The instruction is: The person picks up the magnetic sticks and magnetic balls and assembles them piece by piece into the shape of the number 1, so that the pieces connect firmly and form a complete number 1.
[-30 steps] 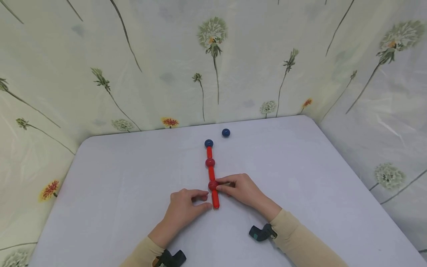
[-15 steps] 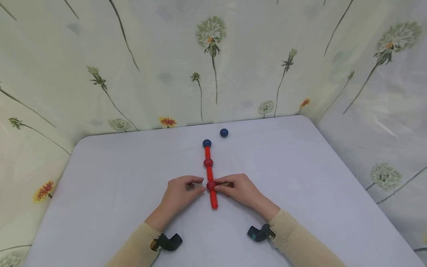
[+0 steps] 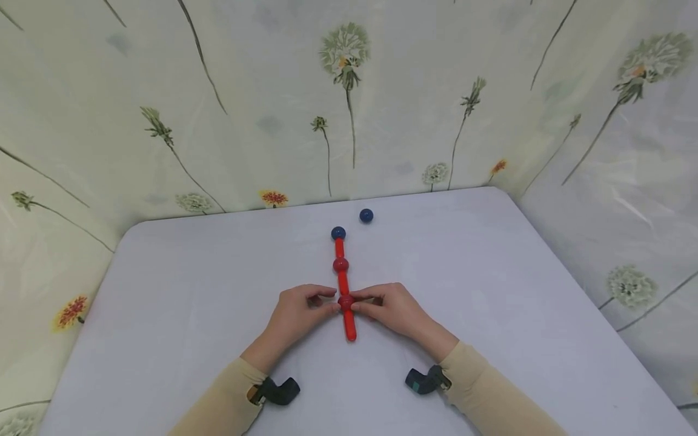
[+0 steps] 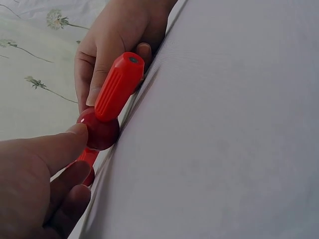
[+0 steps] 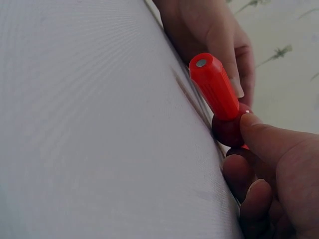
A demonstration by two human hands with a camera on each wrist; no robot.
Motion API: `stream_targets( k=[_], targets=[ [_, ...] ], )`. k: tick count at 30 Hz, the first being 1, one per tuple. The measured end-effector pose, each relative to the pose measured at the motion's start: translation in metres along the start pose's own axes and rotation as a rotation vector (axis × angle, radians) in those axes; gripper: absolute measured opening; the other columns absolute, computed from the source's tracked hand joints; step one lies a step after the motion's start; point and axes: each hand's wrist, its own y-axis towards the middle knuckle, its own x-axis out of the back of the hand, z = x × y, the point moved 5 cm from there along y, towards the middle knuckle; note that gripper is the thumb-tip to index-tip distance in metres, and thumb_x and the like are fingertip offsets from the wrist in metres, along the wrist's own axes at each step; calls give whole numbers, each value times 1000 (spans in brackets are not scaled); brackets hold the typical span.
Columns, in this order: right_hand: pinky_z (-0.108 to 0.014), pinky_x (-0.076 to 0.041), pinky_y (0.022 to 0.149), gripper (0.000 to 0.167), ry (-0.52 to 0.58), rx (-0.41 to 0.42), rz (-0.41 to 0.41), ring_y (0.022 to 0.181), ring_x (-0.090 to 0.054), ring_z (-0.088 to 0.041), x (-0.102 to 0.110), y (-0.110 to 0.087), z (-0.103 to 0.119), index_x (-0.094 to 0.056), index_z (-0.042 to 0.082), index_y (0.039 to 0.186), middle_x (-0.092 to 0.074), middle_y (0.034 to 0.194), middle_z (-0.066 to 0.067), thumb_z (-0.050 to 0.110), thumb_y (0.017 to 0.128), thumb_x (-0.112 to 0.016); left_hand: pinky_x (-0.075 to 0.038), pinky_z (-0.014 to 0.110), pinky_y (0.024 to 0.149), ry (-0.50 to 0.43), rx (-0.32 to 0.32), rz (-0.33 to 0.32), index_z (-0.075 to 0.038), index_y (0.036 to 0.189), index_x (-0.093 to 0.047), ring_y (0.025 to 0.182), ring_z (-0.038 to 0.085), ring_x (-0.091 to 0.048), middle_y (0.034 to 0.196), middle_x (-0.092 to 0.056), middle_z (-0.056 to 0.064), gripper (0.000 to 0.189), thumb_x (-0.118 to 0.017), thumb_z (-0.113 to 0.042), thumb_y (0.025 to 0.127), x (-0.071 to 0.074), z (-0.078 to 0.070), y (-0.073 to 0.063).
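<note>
A line of red magnetic rods and balls lies down the middle of the table. A blue ball (image 3: 338, 233) caps its far end, and a red ball (image 3: 340, 264) joins the two farther rods. My right hand (image 3: 395, 309) pinches the nearer red ball (image 5: 228, 130) from the right with thumb and index finger. On the left, the thumb of my left hand (image 3: 300, 310) touches that ball, while its bent index finger stands just short of the line. The nearest red rod (image 4: 119, 87) points toward me, its metal end bare.
A loose blue ball (image 3: 366, 215) lies near the table's far edge, right of the line. White cloth covers the table (image 3: 218, 272). A flower-printed curtain (image 3: 245, 109) stands behind it and along both sides.
My left hand has moved up from beside the nearest rod to the nearer red ball, its thumb now touching it. The right hand has kept its hold; the line stays in place.
</note>
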Motion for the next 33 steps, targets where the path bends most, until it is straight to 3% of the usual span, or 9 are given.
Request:
stream_targets(
  k=[6,15,28,33],
  targets=[
    [-27,-50,59,29,11,-1,7,67,-59,-6,0,1,1,-74,32,117,-68,91,27,39,89,-74,-51,28,70,18,-38,7,-25,113,-76,80,4,-59,91,-68,-16,31,-79,-38,84,-1,-1,-1],
    [-26,-50,56,29,1,2,4,63,-58,-6,0,1,2,-74,31,117,-67,85,25,38,89,-74,-51,30,78,26,-81,17,-27,114,-76,91,5,-62,99,-71,-16,29,-77,-37,86,-1,-4,-1],
    [-26,-50,57,28,-3,-11,0,63,-59,-6,1,1,2,-74,31,117,-68,88,24,35,89,-75,-48,32,79,35,-79,24,-29,113,-77,92,4,-63,97,-71,-19,30,-78,-40,86,-4,-3,2],
    [-26,-50,57,29,0,-9,-1,63,-59,-6,1,0,2,-74,32,118,-68,91,25,37,89,-74,-44,39,87,46,-73,16,-30,112,-77,94,4,-64,96,-71,-21,28,-77,-40,86,-4,-3,2]
  ],
)
